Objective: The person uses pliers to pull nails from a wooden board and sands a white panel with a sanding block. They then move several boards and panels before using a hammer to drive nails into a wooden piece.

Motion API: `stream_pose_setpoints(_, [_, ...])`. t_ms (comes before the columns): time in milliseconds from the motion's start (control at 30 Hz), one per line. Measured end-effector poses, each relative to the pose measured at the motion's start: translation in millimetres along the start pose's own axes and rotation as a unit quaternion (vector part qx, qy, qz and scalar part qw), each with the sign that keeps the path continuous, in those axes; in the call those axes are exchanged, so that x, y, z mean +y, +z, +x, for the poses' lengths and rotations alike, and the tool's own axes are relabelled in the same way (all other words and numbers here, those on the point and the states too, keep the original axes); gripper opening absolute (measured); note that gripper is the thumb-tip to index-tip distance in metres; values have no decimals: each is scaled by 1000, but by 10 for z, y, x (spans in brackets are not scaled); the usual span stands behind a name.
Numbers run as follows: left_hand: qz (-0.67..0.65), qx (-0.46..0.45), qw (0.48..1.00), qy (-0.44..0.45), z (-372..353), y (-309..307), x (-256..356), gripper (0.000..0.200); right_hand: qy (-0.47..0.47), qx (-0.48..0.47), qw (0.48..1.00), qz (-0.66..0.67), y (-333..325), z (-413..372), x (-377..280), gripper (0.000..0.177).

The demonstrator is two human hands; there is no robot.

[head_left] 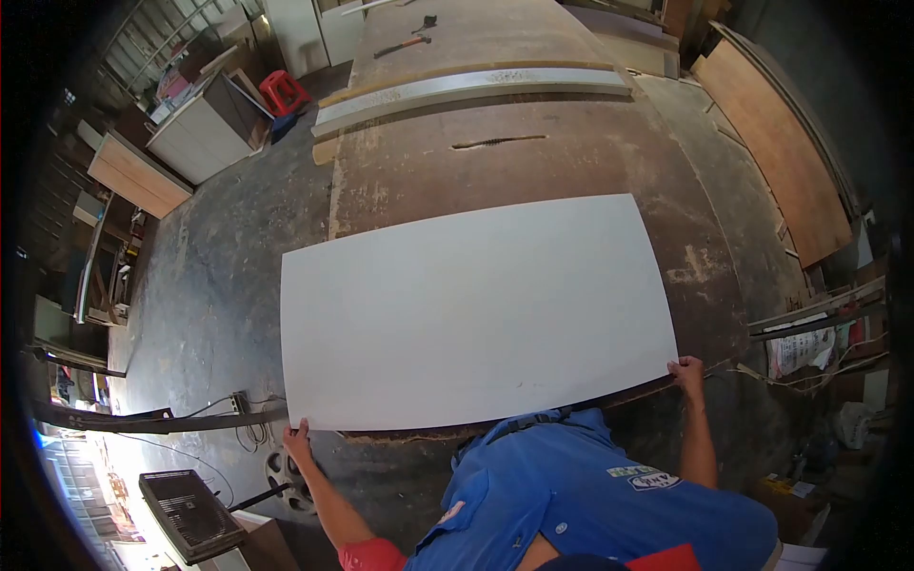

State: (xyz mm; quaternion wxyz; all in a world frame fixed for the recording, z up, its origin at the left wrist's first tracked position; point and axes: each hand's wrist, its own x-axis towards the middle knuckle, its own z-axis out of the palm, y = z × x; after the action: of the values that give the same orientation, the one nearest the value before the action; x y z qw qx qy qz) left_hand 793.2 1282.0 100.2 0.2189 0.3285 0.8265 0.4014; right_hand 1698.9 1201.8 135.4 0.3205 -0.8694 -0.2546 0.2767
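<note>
A large white rectangular panel [476, 314] lies flat on the brown worktable [700, 285], its left part reaching out past the table's left edge. My left hand [297, 442] grips the panel's near left corner, thumb on top. At the near right corner, my right hand [686, 370] is closed on the panel's edge. The fingers under the panel are hidden in both cases. Beyond the panel's far edge, a saw blade [495, 143] shows in a narrow slot in the tabletop.
A long metal-faced bar [471, 95] crosses the table behind the slot. A hammer [403, 47] lies farther back. To the left stand a red stool [284, 92] and a cabinet [205, 133]. Wooden boards [781, 152] lean at right. A dark slatted box [190, 514] sits at lower left.
</note>
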Motion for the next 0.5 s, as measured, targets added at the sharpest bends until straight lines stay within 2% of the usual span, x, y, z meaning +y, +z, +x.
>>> stream_pose_setpoints(67, [16, 19, 1000, -8, -47, 74, 29, 25, 17, -15, 1000, 17, -3, 47, 14, 21])
stream_pose_setpoints(133, [33, 37, 999, -12, -123, 164, 70, 25, -20, -25, 998, -50, -19, 97, 61, 21])
stream_pose_setpoints(167, [4, 87, 996, -30, -277, 281, 237, 26, -15, -23, 998, -47, -16, 102, 51, 21])
stream_pose_setpoints(200, [-26, 134, 990, -46, -340, 352, 355, 28, 6, -27, 999, -24, -22, 94, 17, 21])
stream_pose_setpoints(233, [-24, 127, 991, -39, -275, 373, 202, 28, 29, -29, 999, 1, -32, 63, -5, 23])
stream_pose_setpoints(267, [4, 147, 985, -95, -215, 411, -30, 34, 30, 18, 998, 53, 36, 72, 95, 29])
stream_pose_setpoints(300, [34, 162, 975, -147, -167, 470, -3, 41, 43, -17, 997, 60, 22, 25, 100, 31])
stream_pose_setpoints(333, [-7, 171, 967, -188, -177, 493, 7, 42, 60, -48, 995, 69, -4, -33, 127, 32])
stream_pose_setpoints(367, [-45, 175, 957, -228, -264, 535, 153, 43, 109, -36, 990, 83, 66, -50, 253, 35])
stream_pose_setpoints(400, [-88, 188, 953, -221, -242, 576, 124, 40, 169, -21, 977, 129, 87, -464, -293, 41])
stream_pose_setpoints(433, [-134, 200, 946, -217, -252, 570, 63, 38, 195, -28, 966, 169, 173, -504, -196, 47])
stream_pose_setpoints(467, [-123, 181, 950, -221, -247, 553, 57, 39, 174, -64, 957, 221, 269, -519, -69, 46])
stream_pose_setpoints(500, [-113, 168, 953, -226, -210, 543, 68, 40, 168, -83, 960, 208, 296, -624, -205, 49])
